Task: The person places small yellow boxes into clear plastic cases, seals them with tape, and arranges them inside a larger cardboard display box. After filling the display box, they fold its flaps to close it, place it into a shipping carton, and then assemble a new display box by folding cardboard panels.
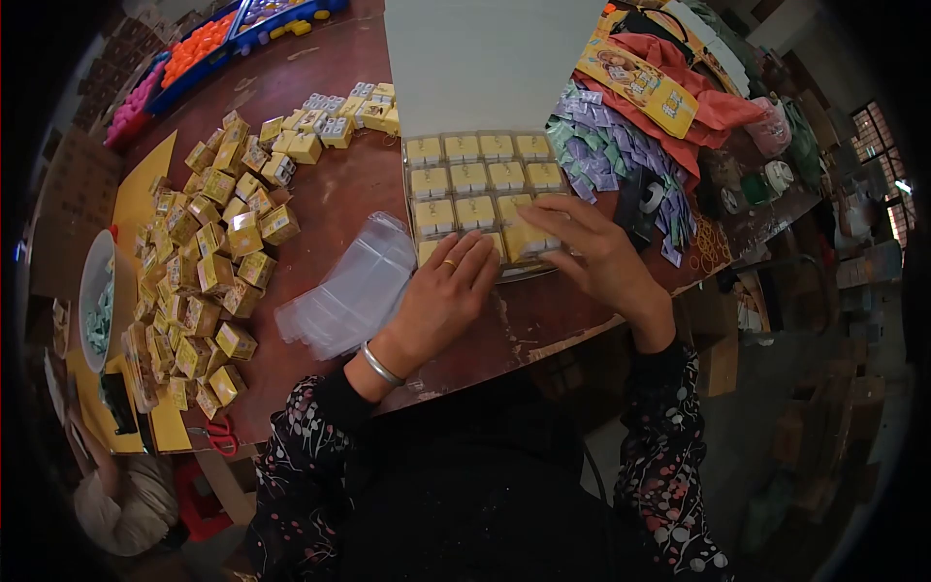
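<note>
Laid flat and released, left hand (441, 296) on near edge of tray (408, 199), mid counter (339, 184). Open too, right hand (593, 254), fingertips pressing boxes (470, 177) in near right corner. Just beside left hand, empty trays (349, 286); farther left, loose boxes (204, 262) heaped.

A clear tray (411, 194) packed with rows of small yellow boxes (469, 177) lies flat on the table (354, 184).

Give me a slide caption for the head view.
Left hand and right hand rest on a clear tray of yellow boxes, loose boxes heaped alongside.
</note>
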The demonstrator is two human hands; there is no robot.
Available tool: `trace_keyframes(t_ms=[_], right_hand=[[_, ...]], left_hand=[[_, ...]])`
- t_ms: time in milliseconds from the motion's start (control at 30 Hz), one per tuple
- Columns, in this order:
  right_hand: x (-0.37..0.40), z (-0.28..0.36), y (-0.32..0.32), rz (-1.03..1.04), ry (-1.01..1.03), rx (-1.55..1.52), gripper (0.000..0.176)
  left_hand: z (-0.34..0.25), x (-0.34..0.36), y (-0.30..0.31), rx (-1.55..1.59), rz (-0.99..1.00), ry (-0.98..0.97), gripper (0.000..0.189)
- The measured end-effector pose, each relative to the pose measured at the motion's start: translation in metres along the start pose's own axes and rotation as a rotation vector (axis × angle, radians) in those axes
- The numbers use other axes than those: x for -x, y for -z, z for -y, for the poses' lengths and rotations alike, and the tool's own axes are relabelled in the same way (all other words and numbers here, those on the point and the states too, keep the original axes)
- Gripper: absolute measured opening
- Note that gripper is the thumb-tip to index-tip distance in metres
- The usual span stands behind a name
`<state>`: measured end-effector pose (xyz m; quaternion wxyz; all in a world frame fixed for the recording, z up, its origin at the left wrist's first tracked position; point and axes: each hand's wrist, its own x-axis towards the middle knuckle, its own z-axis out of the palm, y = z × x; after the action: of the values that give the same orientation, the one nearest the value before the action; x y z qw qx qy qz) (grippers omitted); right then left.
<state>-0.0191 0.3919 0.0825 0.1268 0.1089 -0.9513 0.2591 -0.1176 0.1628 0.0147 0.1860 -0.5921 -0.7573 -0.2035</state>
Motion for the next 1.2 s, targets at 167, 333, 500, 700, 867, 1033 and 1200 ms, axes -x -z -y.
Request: trace_keyframes(t_ms=[167, 333, 500, 700, 867, 1033, 1200], right_hand=[[0.005, 0.003, -0.017, -0.083, 0.035, 0.144, 0.061], [0.013, -0.006, -0.034, -0.235, 0.087, 0.206, 0.064], [0.027, -0.026, -0.035, -0.252, 0.043, 0.258, 0.069], [0.024, -0.013, -0.033, -0.207, 0.043, 0.413, 0.072], [0.027, -0.009, -0.047, -0.23, 0.036, 0.458, 0.062], [0.017, 0.001, -0.048, -0.191, 0.028, 0.533, 0.056], [0.02, -0.005, -0.059, -0.219, 0.046, 0.464, 0.058]], left_hand=[[-0.001, 0.0, 0.001, 0.008, -0.016, 0.019, 0.04], [-0.005, -0.005, -0.002, 0.01, -0.035, 0.086, 0.054], [-0.004, -0.004, -0.012, -0.013, -0.015, 0.128, 0.064], [-0.006, -0.013, -0.018, 0.031, -0.031, 0.12, 0.057], [-0.011, -0.011, -0.022, -0.043, -0.038, 0.096, 0.054], [-0.018, -0.013, -0.022, -0.122, 0.043, 0.093, 0.057], [-0.012, -0.007, -0.01, -0.168, 0.09, 0.131, 0.058]])
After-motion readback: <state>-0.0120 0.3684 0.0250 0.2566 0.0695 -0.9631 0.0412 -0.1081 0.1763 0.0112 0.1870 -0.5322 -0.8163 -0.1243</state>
